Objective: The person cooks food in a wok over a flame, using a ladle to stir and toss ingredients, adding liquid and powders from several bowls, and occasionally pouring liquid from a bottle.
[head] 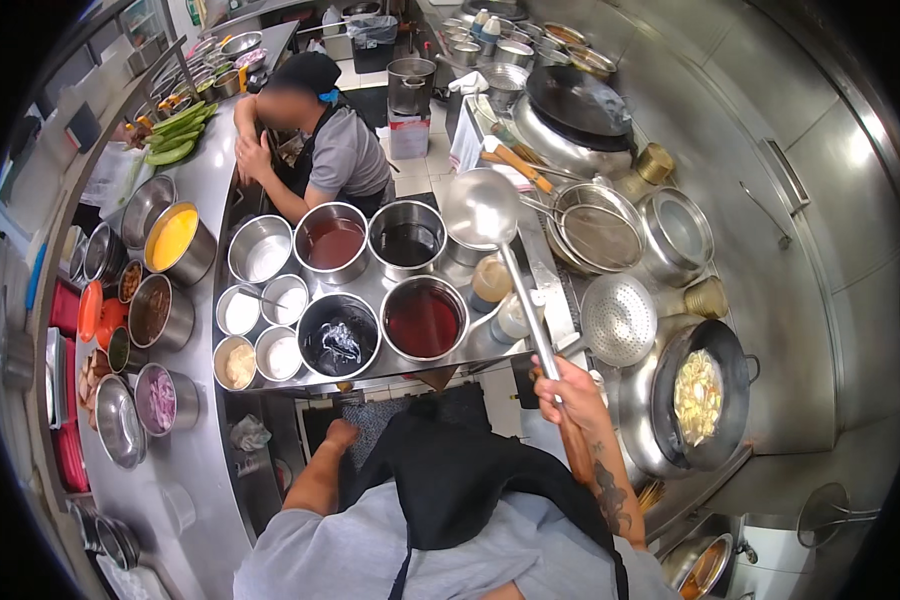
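Observation:
My right hand (570, 391) grips the long handle of a steel wok ladle (483, 208), near its wooden end. The ladle's bowl is raised at the far edge of a group of steel pots holding sauces, including a pot of dark red liquid (424, 318) and a pot of black liquid (338, 334). My left hand (343, 433) hangs low before the cart's near edge, with no object visible in it; its fingers are too small to read. Right of the ladle, a black wok (736, 397) holds pale sliced food (697, 397).
A co-worker (345, 154) leans on the left steel counter (187, 480), beyond the pots. That counter holds a pot of yellow liquid (171, 238) and bowls of ingredients. Wire strainers (600, 225) and a perforated skimmer (619, 322) lie between two woks on the right.

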Demonstrator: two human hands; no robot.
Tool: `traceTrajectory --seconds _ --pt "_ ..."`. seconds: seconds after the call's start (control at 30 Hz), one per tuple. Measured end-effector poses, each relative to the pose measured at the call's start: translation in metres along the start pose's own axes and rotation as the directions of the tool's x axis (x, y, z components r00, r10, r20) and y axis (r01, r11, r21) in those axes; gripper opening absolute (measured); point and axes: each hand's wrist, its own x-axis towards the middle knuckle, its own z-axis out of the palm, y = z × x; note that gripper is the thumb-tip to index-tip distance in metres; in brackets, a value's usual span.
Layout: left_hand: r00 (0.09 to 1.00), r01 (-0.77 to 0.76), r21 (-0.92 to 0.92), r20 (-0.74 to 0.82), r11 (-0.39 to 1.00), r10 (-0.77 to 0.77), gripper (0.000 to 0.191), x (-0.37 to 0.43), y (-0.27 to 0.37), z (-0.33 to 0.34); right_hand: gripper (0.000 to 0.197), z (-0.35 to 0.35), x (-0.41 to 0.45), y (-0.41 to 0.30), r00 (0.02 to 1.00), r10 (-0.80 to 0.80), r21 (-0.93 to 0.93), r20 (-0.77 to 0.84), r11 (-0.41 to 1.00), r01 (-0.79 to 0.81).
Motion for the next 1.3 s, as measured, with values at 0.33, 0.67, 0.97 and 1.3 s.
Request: traceTrajectory --seconds 0.33,0.67,0.97,1.3 --pt "0.992 -0.12 0.393 0.01 0.912 0.126 0.024 0.031 -0.101 -0.008 0.035 0.054 0.106 0.012 1.0 -0.028 -0.547 -0.001 0.837 0.023" --pt "0.931 -0.332 0.718 0.147 0.612 0.334 0.015 0.035 -0.075 -0.015 0.034 0.061 0.13 0.001 0.998 -0.024 -0.576 0.062 0.815 0.055" --pt "0.95 -0.307 0.635 0.163 0.709 0.265 0.025 0.035 -0.074 -0.023 0.025 0.059 0.139 -0.012 0.979 0.204 -0.422 -0.008 0.887 -0.188" --pt "0.99 -0.138 0.301 0.033 0.944 0.134 0.028 0.055 -0.082 -0.012 0.019 0.06 0.113 -0.029 0.985 0.172 -0.348 0.008 0.924 -0.158"
